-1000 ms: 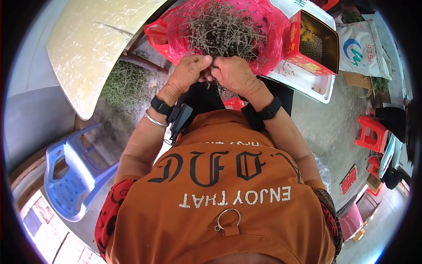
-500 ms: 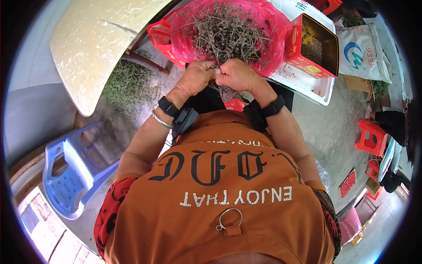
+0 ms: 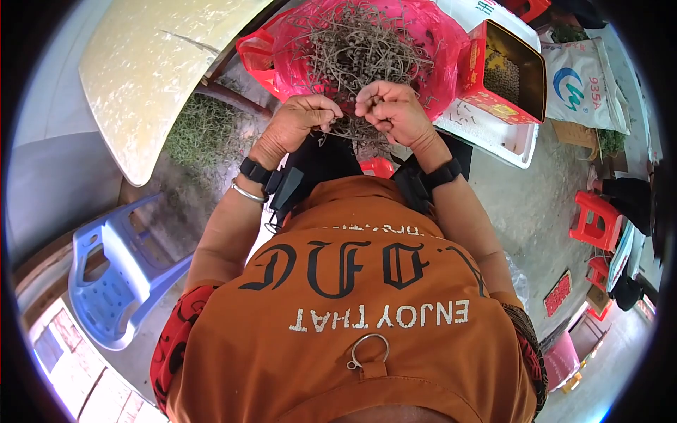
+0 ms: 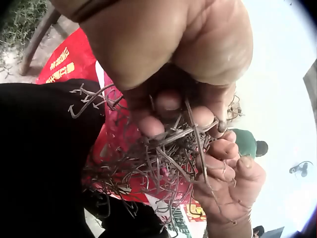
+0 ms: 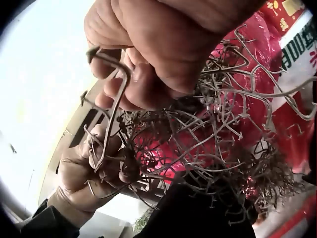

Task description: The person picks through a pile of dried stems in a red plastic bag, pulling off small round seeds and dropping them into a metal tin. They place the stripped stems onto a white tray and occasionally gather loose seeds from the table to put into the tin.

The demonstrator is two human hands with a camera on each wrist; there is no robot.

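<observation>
Both hands meet just in front of the red bag (image 3: 438, 67), which holds a heap of dry twigs (image 3: 360, 49). The left hand (image 3: 296, 123) curls its fingers round a tangled bunch (image 3: 350, 129) of these twigs. The right hand (image 3: 391, 109) pinches a bent stem (image 5: 116, 99) of the same bunch. Right of the bag stands a red tin (image 3: 471, 70) with small seeds inside. Farther right of the bag lies a white sack (image 3: 582, 81) printed "935A". Left of the bag is a pale table (image 3: 155, 70). The orange shirt (image 3: 367, 352) reads "ENJOY THAT".
</observation>
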